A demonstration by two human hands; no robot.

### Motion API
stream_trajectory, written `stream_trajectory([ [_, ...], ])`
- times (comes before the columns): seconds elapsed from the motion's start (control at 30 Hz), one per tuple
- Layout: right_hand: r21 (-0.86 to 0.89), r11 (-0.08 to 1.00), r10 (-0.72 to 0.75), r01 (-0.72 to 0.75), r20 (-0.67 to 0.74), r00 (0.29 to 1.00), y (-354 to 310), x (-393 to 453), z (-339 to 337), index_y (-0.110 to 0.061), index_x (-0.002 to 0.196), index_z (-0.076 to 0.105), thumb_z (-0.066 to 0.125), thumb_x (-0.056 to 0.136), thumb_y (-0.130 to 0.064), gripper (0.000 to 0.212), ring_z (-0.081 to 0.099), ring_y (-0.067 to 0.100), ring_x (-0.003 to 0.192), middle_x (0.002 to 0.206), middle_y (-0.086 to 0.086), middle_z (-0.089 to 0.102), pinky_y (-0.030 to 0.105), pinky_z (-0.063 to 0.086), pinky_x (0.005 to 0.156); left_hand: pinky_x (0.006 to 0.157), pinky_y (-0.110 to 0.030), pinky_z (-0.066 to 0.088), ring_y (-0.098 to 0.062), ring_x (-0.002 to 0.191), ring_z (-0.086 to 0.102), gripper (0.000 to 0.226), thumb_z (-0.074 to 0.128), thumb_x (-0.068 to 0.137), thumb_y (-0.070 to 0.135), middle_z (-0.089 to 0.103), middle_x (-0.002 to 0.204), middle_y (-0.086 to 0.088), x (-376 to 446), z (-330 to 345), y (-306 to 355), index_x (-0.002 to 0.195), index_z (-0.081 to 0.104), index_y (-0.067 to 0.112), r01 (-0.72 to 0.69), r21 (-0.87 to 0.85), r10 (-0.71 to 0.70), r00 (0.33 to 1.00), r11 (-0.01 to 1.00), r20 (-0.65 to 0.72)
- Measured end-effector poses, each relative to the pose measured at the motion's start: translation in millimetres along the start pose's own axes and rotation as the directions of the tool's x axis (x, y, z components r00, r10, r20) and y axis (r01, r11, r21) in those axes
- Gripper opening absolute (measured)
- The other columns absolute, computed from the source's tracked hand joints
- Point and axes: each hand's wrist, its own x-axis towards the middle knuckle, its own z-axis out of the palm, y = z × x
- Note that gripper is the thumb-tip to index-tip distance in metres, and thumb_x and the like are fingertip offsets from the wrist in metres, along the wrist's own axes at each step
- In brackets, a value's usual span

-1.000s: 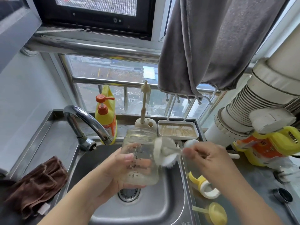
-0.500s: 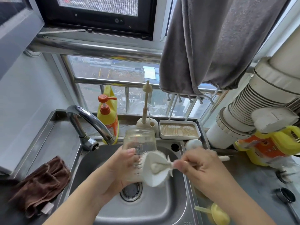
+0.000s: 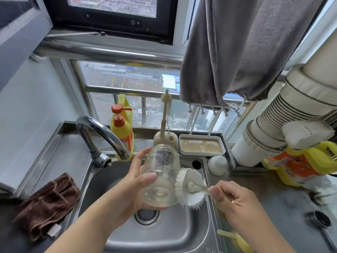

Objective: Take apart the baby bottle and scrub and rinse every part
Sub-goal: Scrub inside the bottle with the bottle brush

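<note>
Scrubbing under way over the sink point(image 3: 102, 183): left hand point(image 3: 135, 181) wraps the clear glass bottle body point(image 3: 161, 174), fingers curled round it, mouth tipped toward 12 o'clock. Right hand point(image 3: 235, 199) pinches the handle of the white brush point(image 3: 189, 187), head pressed on the bottle's wall at 3 o'clock.

Risks, judged: wet glass could slip and strike the steel basin; hard sideways brush pressure could twist it loose.

Around: faucet point(image 3: 102, 132) at 10 o'clock crowds the bottle's mouth. Soap bottle point(image 3: 122, 128) at 11, brown cloth point(image 3: 45, 203) at 8, white cap point(image 3: 218, 164) at 2, yellow parts point(image 3: 238, 241) at 5.
</note>
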Motion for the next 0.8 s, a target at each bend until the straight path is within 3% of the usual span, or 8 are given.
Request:
stream_trajectory([
  [0.1, 0.020, 1.000, -0.013, 0.013, 0.017, 1.000, -1, 0, -1, -0.027, 0.058, 0.051, 0.028, 0.054, -0.097, 0.074, 0.044, 0.005, 0.063, 0.059, -0.007, 0.048, 0.016, 0.031, 0.057, 0.071, -0.054, 0.054, -0.034, 0.107, 0.064, 0.101, 0.095, 0.031, 0.035, 0.062, 0.124, 0.000, -8, -4, 2, 0.118, 0.047, 0.054, 0.022, 0.032, -0.024, 0.998, 0.999, 0.059],
  [0.23, 0.011, 1.000, 0.013, -0.013, 0.017, 1.000, 0, 0, -4, -0.028, 0.056, 0.050, 0.027, 0.052, -0.097, 0.073, 0.046, 0.004, 0.065, 0.059, -0.008, 0.048, 0.015, 0.032, 0.058, 0.083, -0.040, 0.053, -0.029, 0.111, 0.062, 0.113, 0.096, 0.028, 0.029, 0.055, 0.133, -0.002, -7, -7, 5, 0.126, 0.043, 0.051, -0.027, 0.149, 0.026, 1.000, 0.988, 0.009],
  [0.37, -0.005, 1.000, 0.025, -0.025, 0.005, 1.000, 2, 3, -3, -0.025, 0.056, 0.050, 0.026, 0.053, -0.097, 0.076, 0.045, 0.007, 0.065, 0.061, 0.001, 0.049, 0.013, 0.033, 0.059, 0.099, -0.040, 0.046, -0.023, 0.122, 0.055, 0.118, 0.092, 0.028, 0.025, 0.044, 0.142, 0.002, -8, -8, 6, 0.130, 0.039, 0.050, -0.040, 0.267, 0.053, 0.998, 0.963, -0.043],
  [0.47, -0.011, 0.999, 0.048, -0.049, -0.029, 0.998, 2, 5, -3, -0.028, 0.056, 0.054, 0.026, 0.052, -0.098, 0.075, 0.046, 0.008, 0.064, 0.064, 0.004, 0.052, 0.015, 0.033, 0.056, 0.086, -0.030, 0.051, -0.015, 0.106, 0.065, 0.105, 0.083, 0.032, 0.023, 0.057, 0.128, 0.006, -6, -7, 5, 0.128, 0.041, 0.040, -0.056, 0.297, 0.089, 0.991, 0.953, -0.096],
  [0.57, -0.068, 0.998, 0.003, -0.009, -0.074, 0.997, -1, 6, -1, -0.030, 0.065, 0.056, 0.026, 0.057, -0.094, 0.072, 0.047, 0.004, 0.067, 0.066, -0.011, 0.055, 0.022, 0.034, 0.063, 0.071, -0.028, 0.054, -0.013, 0.094, 0.069, 0.093, 0.082, 0.030, 0.035, 0.068, 0.106, 0.010, -1, -11, 1, 0.117, 0.049, 0.035, -0.002, 0.308, 0.073, 0.973, 0.951, -0.221],
  [0.67, -0.194, 0.980, -0.080, 0.047, -0.166, 0.983, -3, 9, 5, -0.024, 0.058, 0.054, 0.029, 0.067, -0.084, 0.066, 0.047, 0.003, 0.074, 0.069, -0.021, 0.056, 0.035, 0.033, 0.070, 0.082, -0.044, 0.056, -0.022, 0.101, 0.067, 0.094, 0.083, 0.036, 0.047, 0.065, 0.117, -0.005, 5, -13, -3, 0.122, 0.054, 0.023, 0.104, 0.307, -0.014, 0.959, 0.946, -0.283],
  [0.73, -0.278, 0.958, -0.136, 0.075, -0.205, 0.969, -5, 12, 11, -0.026, 0.054, 0.049, 0.025, 0.074, -0.083, 0.065, 0.046, 0.004, 0.067, 0.056, -0.010, 0.051, 0.036, 0.029, 0.073, 0.084, -0.042, 0.055, -0.024, 0.095, 0.069, 0.075, 0.078, 0.044, 0.046, 0.071, 0.106, -0.010, 7, -12, -2, 0.112, 0.066, 0.014, 0.110, 0.287, -0.038, 0.968, 0.952, -0.248],
  [0.8, -0.361, 0.922, -0.207, 0.138, -0.161, 0.965, -5, 12, 17, -0.030, 0.054, 0.045, 0.025, 0.079, -0.081, 0.060, 0.041, 0.002, 0.064, 0.051, -0.019, 0.041, 0.032, 0.022, 0.070, 0.077, -0.034, 0.055, -0.024, 0.083, 0.069, 0.062, 0.076, 0.047, 0.045, 0.073, 0.093, -0.011, 7, -12, -3, 0.098, 0.073, 0.010, 0.113, 0.269, -0.047, 0.969, 0.956, -0.242],
])
